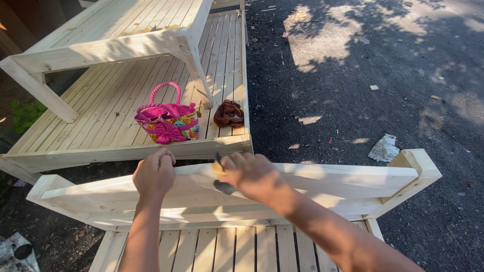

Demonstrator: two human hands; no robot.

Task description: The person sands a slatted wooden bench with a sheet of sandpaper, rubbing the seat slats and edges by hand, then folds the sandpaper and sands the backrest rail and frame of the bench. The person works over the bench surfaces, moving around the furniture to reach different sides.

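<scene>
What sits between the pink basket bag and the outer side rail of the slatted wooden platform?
In the head view, a crumpled brown cloth lies on the slats between the pink basket bag and the platform's side rail, close against the rail.

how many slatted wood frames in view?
3. One under the left hand and right hand, its rail near the camera. A second slatted frame beyond holds the pink bag. A third sits stacked above. More may lie off-frame.

Hard sunlight bleaches the pale wooden boards (322,181) almost to glare. Dappled leaf shadows mottle the dark ground (363,75). The picture is sharp, with wide-angle bending at the edges.
</scene>
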